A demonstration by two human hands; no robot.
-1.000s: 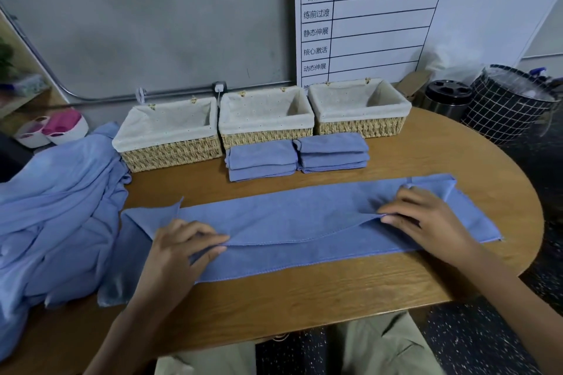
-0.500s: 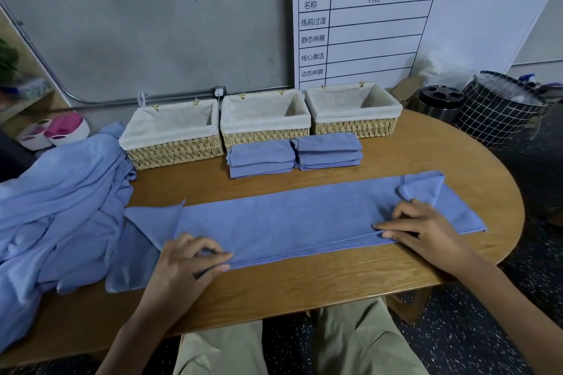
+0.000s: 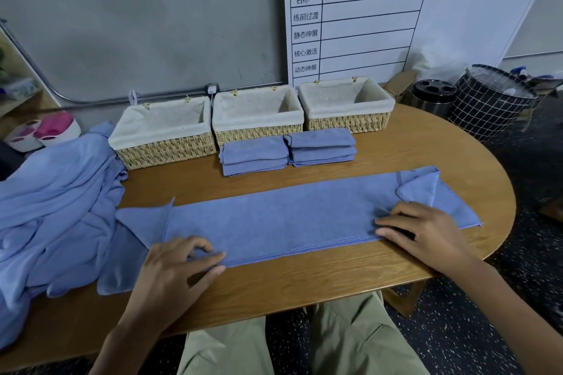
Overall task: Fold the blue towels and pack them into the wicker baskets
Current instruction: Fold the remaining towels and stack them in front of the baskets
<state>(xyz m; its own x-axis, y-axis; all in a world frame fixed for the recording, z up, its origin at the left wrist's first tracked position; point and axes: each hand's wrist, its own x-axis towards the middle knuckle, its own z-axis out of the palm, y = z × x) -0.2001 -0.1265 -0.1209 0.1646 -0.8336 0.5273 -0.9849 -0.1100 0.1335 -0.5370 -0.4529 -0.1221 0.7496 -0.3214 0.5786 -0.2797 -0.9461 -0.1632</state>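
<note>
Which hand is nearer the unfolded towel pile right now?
Left. The left hand grips the long towel beside the unfolded towel pile; the right hand rests on that towel's far end.

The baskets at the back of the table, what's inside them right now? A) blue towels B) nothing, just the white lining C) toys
B: all three wicker baskets show only bare white lining, and the folded towels sit on the table in front of them.
</note>
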